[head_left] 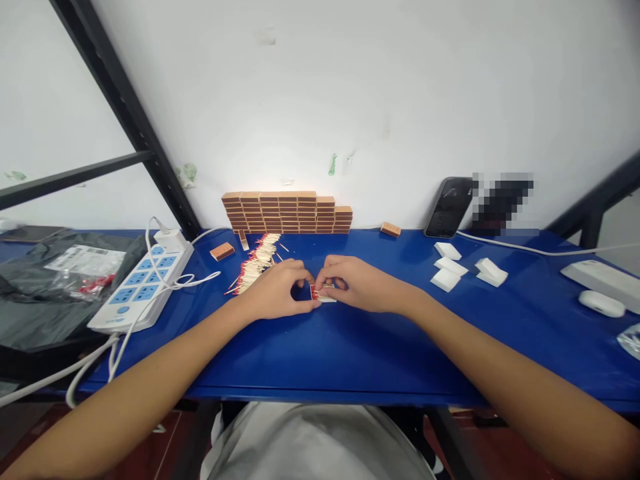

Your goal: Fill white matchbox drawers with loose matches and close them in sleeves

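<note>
Crosswise, match tray [329, 300] — long axis sideways, red heads [314, 294] leftward — left hand [277, 291] pinching it, right hand [354, 285] atop, grip unclear.

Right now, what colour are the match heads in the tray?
Match heads: red, best in the head view.

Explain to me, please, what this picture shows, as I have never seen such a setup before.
There is no machine here: these are a person's own bare hands, seen by a camera worn on the head, looking forward and down. The left hand appears to steady a small tray of red-tipped matches, and the right hand touches it from the other side. On the blue table lie a loose match pile, a matchbox stack at the back, white pieces to the right and a power strip to the left.
</note>
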Demonstrator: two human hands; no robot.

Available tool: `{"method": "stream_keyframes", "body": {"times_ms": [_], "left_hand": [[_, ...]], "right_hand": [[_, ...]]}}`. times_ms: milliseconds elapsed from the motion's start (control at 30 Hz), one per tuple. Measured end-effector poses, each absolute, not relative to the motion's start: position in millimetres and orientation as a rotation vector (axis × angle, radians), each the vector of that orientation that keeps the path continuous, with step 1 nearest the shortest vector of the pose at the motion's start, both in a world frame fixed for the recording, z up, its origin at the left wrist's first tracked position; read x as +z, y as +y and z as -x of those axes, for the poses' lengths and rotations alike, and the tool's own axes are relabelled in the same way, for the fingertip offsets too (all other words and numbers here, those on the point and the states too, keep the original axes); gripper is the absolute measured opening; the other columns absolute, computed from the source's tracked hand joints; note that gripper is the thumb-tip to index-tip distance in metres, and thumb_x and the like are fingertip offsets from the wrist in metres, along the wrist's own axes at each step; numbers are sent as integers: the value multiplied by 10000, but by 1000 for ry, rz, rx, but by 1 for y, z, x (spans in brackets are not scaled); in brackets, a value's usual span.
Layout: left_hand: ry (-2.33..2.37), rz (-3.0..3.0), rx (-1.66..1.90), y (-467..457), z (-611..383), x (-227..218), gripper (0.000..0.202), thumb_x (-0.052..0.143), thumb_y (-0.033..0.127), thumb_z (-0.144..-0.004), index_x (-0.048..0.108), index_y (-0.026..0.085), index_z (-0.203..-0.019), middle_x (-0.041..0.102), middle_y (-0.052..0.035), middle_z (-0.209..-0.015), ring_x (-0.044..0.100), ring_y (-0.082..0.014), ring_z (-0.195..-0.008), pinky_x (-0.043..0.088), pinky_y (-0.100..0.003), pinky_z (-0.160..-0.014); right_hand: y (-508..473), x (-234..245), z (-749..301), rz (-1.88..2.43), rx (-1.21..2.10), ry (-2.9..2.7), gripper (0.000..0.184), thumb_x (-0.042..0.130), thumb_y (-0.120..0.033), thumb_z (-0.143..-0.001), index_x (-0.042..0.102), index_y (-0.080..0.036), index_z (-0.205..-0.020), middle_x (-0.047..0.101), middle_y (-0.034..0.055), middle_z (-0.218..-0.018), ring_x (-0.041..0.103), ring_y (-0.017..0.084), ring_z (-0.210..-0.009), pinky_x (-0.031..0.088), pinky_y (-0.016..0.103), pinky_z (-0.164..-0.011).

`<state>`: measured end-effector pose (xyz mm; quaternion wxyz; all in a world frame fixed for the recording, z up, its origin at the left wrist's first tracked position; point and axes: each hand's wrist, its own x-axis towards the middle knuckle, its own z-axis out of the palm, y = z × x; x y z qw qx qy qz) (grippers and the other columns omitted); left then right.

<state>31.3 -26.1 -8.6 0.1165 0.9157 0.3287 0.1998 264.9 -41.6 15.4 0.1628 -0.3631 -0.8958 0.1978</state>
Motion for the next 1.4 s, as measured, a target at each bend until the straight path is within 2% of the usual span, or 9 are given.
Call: {"method": "stream_keyframes", "body": {"times_ms": [667,1400], "left_hand": [[946,-2684,577,-27,-31,-6,307,752,496,-866,724,214,-984,640,-32,-872,600,-216,-851,475,-368,-806],[969,-2685,551,-27,-31,-7,334,736,524,-871,720,217,-1002,631,-39,-891,597,-232,-890,472,-374,-815]], "right_hand": [[-38,11,-271,1064,525,-2587,111,629,-252,-947,717,-197,-906,652,47,-912,569,166,-779,406,292,-719],[-36,10,-270,1120,472,-2565,59,625,-209,-944,674,-192,-913,620,29,-879,547,158,-780,379,278,-720]]}}
